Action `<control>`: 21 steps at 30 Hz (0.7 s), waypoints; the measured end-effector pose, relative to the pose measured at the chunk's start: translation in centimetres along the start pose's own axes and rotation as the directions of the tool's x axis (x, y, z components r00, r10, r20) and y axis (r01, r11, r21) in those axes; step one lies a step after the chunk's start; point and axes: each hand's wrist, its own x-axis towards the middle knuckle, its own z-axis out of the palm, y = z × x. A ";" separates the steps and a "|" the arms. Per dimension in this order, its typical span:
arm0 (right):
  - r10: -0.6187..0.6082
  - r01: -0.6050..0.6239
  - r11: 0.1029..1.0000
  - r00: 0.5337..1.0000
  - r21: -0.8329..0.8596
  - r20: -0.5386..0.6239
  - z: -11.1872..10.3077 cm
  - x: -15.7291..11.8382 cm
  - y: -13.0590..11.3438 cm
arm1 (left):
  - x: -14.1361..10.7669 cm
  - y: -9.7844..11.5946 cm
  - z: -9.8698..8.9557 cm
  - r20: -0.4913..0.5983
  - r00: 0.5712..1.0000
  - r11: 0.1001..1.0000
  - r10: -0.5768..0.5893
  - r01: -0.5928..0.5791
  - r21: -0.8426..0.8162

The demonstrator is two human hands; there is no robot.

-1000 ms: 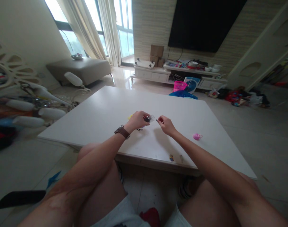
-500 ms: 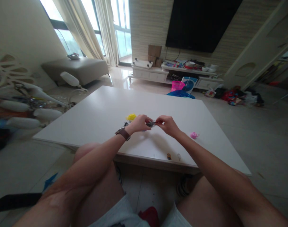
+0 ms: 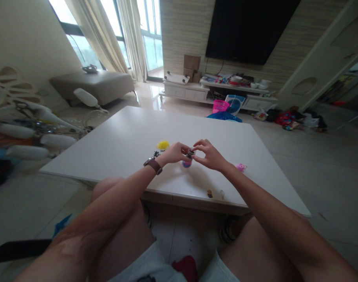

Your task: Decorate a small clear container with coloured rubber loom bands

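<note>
Over the white table [image 3: 132,129], my left hand [image 3: 176,152] pinches a small dark-and-clear object [image 3: 190,154], too small to name. The thumb and fingertips of my right hand [image 3: 210,155] meet its right side, the thumb low and the fingers high. Just below the hands is a round pink-and-blue thing [image 3: 187,164], partly covered by my left hand. Left of that hand lie a yellow bundle [image 3: 163,145] and several small black pieces [image 3: 156,154]. A pink item [image 3: 241,167] sits beyond my right forearm, which covers part of it.
Near the table's front edge lie a small brown-and-black piece [image 3: 209,194] and a clear piece [image 3: 222,194]. White lamp arms [image 3: 58,140] stand at the left. Behind the table are a pink basket [image 3: 220,106] and a low white cabinet [image 3: 185,93].
My right finger and thumb have spread from a tight pinch to around the small object. The object now looks more upright, and the pink-and-blue thing below shows more.
</note>
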 end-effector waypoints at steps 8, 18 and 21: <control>0.248 -0.240 0.940 0.969 0.241 -0.001 2.5 -0.4 0.0 | 0.4 -0.7 0.2 0.068 0.998 0.999 0.012 -0.009 -0.039; 0.285 -0.280 0.942 0.958 0.183 0.000 2.5 -0.8 0.4 | -1.0 -6.4 -5.0 0.006 0.947 0.818 -0.321 0.274 0.505; 0.274 -0.267 0.939 0.962 0.218 -0.005 2.5 -0.9 0.1 | -1.5 -7.1 -3.8 0.017 0.952 0.806 -0.305 0.249 0.537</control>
